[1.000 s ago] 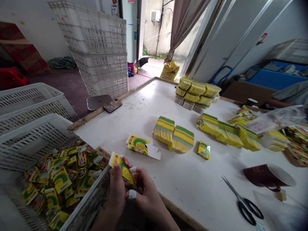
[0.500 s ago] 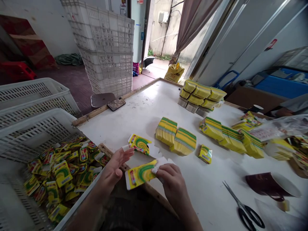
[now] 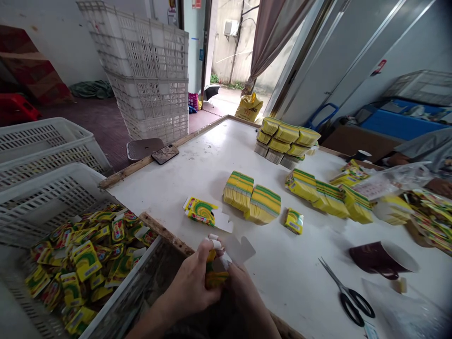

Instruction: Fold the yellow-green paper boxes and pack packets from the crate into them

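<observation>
Yellow-green carton (image 3: 216,279) is in both hands, over the near table edge (image 3: 165,233). Left hand (image 3: 190,282) is curled round its left side; right hand (image 3: 244,285) is closed in, fingertips pinching it from the right. Pale tabbed flap (image 3: 244,248) sticks out past the fingertips, up and right; blurred, can't tell if it joins the held carton. Long axis of held carton: can't tell, fingers cover most of it. Flat carton (image 3: 201,211) just beyond lies long axis left-right, white end pointing right and slightly nearer. Past it, two card stacks (image 3: 238,190). Crate (image 3: 76,181) of packs at left is cut off by frame. Clear plastic (image 3: 399,306), lower right, blurred and hard to make out.
</observation>
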### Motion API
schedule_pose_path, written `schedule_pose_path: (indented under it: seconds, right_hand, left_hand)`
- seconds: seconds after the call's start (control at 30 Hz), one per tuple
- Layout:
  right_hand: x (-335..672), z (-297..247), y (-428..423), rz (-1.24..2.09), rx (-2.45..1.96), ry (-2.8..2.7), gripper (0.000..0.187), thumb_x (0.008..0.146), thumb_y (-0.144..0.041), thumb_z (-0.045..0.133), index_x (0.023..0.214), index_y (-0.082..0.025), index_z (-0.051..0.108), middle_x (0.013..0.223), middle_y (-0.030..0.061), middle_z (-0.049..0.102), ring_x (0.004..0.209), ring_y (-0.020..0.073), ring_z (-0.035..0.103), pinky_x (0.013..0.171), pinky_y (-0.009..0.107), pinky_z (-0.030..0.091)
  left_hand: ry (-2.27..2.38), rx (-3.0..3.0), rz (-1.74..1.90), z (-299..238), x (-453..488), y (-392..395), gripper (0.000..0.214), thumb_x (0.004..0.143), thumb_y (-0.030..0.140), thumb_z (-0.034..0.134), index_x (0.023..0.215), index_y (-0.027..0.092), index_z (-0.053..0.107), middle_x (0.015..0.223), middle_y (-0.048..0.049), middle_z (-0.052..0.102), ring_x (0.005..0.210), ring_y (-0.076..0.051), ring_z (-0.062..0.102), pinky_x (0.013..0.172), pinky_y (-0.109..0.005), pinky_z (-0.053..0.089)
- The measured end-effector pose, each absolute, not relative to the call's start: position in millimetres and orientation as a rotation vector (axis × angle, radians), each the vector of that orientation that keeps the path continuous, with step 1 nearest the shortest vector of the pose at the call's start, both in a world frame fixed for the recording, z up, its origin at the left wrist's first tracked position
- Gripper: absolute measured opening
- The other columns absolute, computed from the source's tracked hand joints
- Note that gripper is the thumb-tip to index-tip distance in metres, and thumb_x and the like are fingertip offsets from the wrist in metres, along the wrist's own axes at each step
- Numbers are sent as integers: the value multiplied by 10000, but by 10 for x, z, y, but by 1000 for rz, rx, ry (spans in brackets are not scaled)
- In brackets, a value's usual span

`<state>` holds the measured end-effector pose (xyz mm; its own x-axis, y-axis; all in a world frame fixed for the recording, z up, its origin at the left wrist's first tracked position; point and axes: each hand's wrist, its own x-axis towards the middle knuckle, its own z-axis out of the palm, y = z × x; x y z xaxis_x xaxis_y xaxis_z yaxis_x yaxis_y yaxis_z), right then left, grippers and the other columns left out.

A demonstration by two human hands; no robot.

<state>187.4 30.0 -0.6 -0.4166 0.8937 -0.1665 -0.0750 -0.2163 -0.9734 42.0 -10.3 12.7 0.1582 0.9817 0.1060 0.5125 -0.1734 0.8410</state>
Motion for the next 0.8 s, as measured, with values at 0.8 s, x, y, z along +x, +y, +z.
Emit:
schedule_pose_path:
  seconds: [0.8]
  right_hand:
    - [2068, 51, 469, 974, -970, -2220, 409, 916, -265, 530, 1321, -212, 554, 1470, 185, 406, 1299, 295, 494, 990, 380, 489]
  left_hand:
    - [1725, 1734, 860, 152, 126, -40, 567, 727, 296, 683, 1217, 255, 400, 1104, -63, 654, 1000, -245, 645, 861, -376, 518]
